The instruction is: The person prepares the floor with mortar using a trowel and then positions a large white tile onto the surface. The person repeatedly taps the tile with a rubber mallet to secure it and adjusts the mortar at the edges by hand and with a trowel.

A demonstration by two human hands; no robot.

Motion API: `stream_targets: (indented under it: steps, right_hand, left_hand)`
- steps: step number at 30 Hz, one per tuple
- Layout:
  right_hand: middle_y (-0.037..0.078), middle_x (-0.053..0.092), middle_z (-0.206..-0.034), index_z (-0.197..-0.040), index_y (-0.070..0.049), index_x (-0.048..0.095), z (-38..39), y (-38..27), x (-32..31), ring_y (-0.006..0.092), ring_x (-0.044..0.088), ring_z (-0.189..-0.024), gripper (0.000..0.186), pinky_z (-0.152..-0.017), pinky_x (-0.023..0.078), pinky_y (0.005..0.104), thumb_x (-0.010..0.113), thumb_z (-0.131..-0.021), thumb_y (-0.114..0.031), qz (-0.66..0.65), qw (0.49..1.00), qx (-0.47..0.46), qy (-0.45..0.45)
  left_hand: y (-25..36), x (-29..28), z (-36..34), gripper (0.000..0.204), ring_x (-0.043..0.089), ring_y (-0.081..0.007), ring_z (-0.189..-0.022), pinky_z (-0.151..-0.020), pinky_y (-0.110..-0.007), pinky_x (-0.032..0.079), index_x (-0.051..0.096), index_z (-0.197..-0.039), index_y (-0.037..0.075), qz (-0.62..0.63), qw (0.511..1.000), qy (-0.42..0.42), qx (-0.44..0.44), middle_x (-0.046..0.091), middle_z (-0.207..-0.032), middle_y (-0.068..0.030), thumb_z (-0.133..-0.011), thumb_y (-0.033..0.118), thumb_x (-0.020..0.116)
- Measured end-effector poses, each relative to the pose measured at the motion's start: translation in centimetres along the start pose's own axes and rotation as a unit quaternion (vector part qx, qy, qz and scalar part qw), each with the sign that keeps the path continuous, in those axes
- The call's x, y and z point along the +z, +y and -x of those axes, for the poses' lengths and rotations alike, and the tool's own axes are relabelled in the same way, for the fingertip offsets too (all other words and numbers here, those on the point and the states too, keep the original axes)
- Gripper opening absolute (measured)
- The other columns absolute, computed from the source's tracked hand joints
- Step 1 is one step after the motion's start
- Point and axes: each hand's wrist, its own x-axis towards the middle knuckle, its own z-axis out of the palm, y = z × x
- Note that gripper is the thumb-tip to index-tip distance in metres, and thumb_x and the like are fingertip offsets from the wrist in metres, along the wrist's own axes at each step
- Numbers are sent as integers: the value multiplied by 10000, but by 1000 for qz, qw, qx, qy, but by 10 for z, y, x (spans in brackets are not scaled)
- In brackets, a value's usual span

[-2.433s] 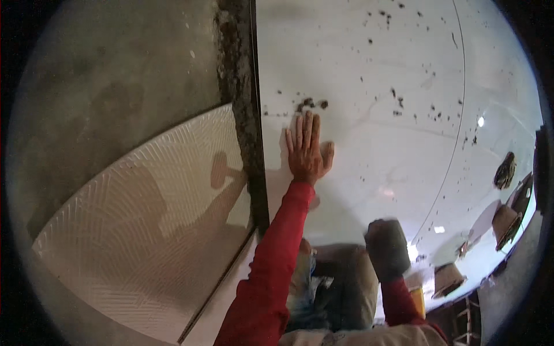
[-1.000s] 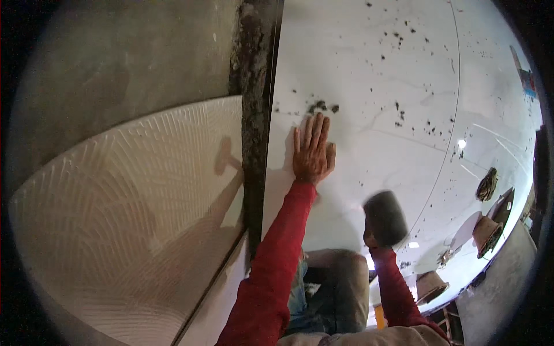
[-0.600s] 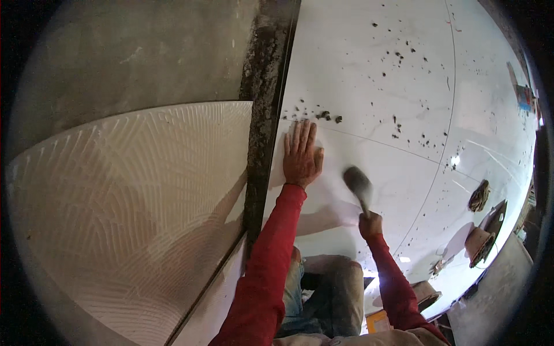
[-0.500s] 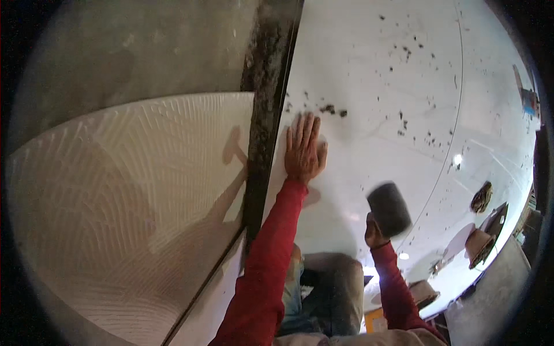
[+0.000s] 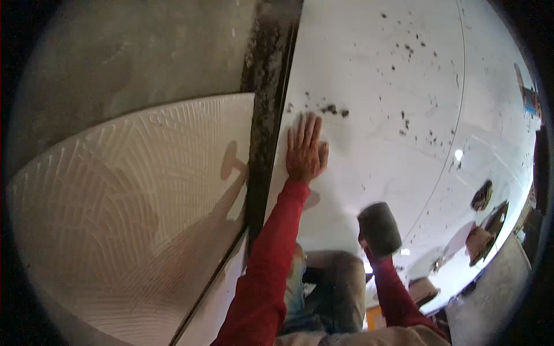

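Note:
My left hand [image 5: 307,153] lies flat on a large glossy white tile [image 5: 369,155], fingers stretched out beside its left edge. Dark crumbs [image 5: 333,109] are scattered on the tile just past my fingertips. A mallet with a thick dark grey head [image 5: 380,229] is held in my right hand [image 5: 366,248], raised above the tile; its handle and most of that hand are hidden behind the head. To the left, a pale slab [image 5: 144,190] is coated with combed ridges of adhesive. The mallet's shadow falls across it.
A dark, rough strip [image 5: 266,75] separates the tile from grey concrete [image 5: 138,52] and the ridged slab. At the right stand bucket-like containers [image 5: 478,242], a dark crumpled lump [image 5: 482,196] and a tool with a blue part [image 5: 529,101]. My knee [image 5: 340,282] is at the lower middle.
My right hand and the mallet have moved lower in the picture and slightly left. The left hand stays flat in nearly the same place.

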Motion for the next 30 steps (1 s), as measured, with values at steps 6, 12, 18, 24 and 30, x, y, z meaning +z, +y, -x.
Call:
stream_targets:
  steps: [6, 12, 18, 24, 30]
  right_hand:
    - [169, 687, -780, -931, -18, 690, -9, 27, -12, 338, 673, -682, 157, -617, 536, 359, 651, -810, -109, 152, 985, 34, -69]
    - [148, 688, -1061, -1005, -40, 664, -11, 47, -36, 278, 675, -940, 193, -830, 548, 393, 539, -858, -40, 361, 910, 76, -191]
    - [187, 514, -1393, -1315, -62, 554, -22, 31, -36, 273, 489, -1289, 400, -1078, 358, 357, 544, -931, -176, 435, 828, 225, -272]
    - [171, 675, -996, -794, -58, 665, 7, -2, -44, 312, 640, -954, 111, -735, 523, 414, 576, -855, -83, 477, 839, 102, -240]
    - [114, 636, -734, -725, -52, 597, 26, -3, -35, 266, 606, -678, 161, -591, 463, 391, 581, -861, -139, 214, 974, -60, -46]
  left_hand:
    - [5, 1, 1, 633, 208, -254, -1476, -1188, -503, 148, 304, -1523, 113, -12, 1000, 22, -1, 237, -1600, -65, -958, 375, 421]
    - [5, 0, 6, 652, 205, -327, -1471, -1173, -567, 108, 277, -1531, 121, 10, 1000, 14, -19, 246, -1588, -121, -953, 377, 436]
    - [15, 9, -7, 675, 195, -295, -1475, -1158, -589, 168, 219, -1547, 141, -80, 959, 77, -260, 197, -1608, -65, -970, 418, 434]
    - [17, 10, -8, 666, 181, -301, -1478, -1153, -590, 182, 209, -1542, 97, -103, 960, 87, -244, 199, -1604, -94, -988, 426, 378]
    - [11, 14, -6, 661, 209, -326, -1466, -1159, -577, 181, 220, -1535, 76, -130, 960, 96, -228, 221, -1589, -134, -984, 399, 391]
